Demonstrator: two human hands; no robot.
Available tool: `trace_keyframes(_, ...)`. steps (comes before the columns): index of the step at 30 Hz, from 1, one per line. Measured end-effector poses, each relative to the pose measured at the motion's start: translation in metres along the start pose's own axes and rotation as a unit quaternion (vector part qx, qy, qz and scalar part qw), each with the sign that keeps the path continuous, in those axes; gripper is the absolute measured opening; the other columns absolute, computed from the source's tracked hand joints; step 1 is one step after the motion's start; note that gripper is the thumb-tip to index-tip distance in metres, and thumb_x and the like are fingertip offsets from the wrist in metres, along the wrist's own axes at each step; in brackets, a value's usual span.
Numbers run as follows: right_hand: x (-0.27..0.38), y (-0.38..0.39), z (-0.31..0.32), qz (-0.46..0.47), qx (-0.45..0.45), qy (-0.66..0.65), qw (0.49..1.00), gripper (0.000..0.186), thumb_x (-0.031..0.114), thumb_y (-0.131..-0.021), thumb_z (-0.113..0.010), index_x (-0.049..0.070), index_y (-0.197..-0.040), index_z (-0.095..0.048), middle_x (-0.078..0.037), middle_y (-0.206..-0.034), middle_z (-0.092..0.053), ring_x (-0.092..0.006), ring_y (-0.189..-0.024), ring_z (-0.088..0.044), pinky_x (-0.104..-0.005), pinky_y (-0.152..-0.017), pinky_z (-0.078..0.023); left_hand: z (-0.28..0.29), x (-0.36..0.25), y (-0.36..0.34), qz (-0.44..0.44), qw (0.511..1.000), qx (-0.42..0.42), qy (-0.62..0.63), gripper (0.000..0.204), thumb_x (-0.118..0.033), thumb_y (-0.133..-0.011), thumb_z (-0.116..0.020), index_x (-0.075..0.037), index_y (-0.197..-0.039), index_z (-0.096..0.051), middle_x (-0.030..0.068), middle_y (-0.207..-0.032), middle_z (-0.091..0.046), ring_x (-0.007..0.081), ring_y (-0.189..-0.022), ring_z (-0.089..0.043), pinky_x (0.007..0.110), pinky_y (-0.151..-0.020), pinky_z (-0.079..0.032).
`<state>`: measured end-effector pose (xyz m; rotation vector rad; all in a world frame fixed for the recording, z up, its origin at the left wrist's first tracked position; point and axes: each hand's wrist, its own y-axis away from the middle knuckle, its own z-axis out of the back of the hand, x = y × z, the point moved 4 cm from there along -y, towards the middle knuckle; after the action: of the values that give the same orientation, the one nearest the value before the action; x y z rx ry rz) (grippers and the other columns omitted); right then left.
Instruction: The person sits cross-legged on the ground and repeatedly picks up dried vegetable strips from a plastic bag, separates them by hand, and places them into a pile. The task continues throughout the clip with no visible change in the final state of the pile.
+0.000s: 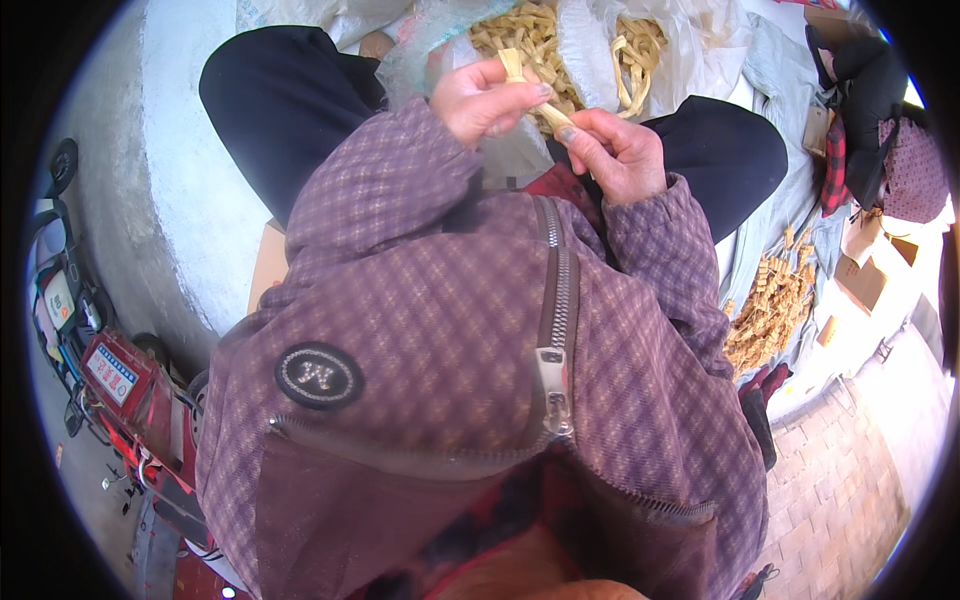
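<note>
A pale yellow, flat, ribbon-like strip [511,65] is pinched between my two hands, slanting down to the right. My left hand [484,101] grips it near its upper end, which sticks up past the fingers. Lower down, my right hand [618,158] pinches the strip between thumb and fingers. Just beyond my hands lies a heap of similar yellow strips [530,35] in whitish plastic. To its right is a smaller looped bunch of strips [636,60]. What the strip is made of I cannot tell.
My dark-trousered knees flank my hands. At the right, a pile of tan, knotted-looking bundles [768,305] lies on a grey-blue sheet [752,255] near an open cardboard box [862,283]. Another person [890,140] sits at the far right. A red vehicle [130,375] stands at the left.
</note>
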<state>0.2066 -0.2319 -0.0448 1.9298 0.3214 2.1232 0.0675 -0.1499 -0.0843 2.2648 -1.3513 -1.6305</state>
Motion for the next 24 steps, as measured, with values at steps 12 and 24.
trace_keyframes(12,0.114,-0.117,0.050,0.274,-0.142,0.307,0.900,0.015,0.018,-0.083,-0.057,0.009,-0.093,-0.061,-0.013,-0.072,-0.061,-0.0291,-0.066,-0.060,-0.0352,-0.060,-0.047,0.008,-0.146,-0.043,-0.277,0.956,-0.057,-0.084,0.013,-0.012,-0.083,-0.060,-0.003,-0.092,-0.059,0.0014,-0.070,-0.056,0.0056,-0.053,-0.050,0.016,-0.047,-0.034)
trace_keyframes(24,0.058,-0.147,0.072,0.176,-0.174,0.351,0.903,0.016,0.021,-0.083,-0.054,0.009,-0.089,-0.063,-0.010,-0.065,-0.060,-0.0248,-0.061,-0.059,-0.0348,-0.060,-0.047,0.029,-0.110,-0.069,-0.220,0.945,-0.093,-0.222,0.017,-0.014,-0.080,-0.063,-0.001,-0.091,-0.060,0.0005,-0.069,-0.057,0.0079,-0.056,-0.054,0.020,-0.051,-0.041)
